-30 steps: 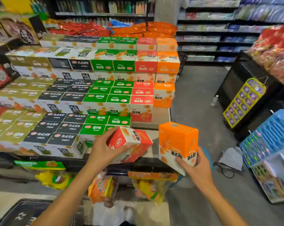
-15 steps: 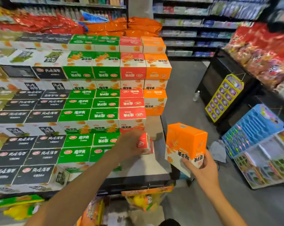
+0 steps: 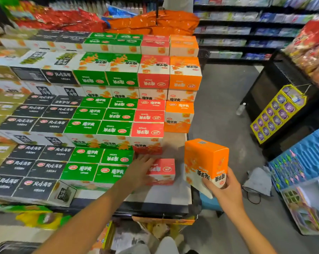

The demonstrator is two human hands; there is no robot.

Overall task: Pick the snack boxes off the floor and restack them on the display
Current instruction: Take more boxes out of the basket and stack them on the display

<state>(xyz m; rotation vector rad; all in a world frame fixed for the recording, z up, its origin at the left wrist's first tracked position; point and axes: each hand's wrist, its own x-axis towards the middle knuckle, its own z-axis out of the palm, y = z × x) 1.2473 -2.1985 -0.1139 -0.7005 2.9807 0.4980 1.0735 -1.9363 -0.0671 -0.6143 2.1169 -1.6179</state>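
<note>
Red box [image 3: 161, 171] now down on the display [image 3: 173, 197], my left hand [image 3: 139, 171] still gripping it, my right hand [image 3: 223, 189] still clutching the orange box [image 3: 205, 162]

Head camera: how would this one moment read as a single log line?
left hand: setting red box on display shelf | right hand: holding orange box | restacking unfinished

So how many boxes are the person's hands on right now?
2. The left hand touches a red box on the display's lowest step, beside the green boxes. The right hand holds an orange box in the air past the display's edge.
</note>
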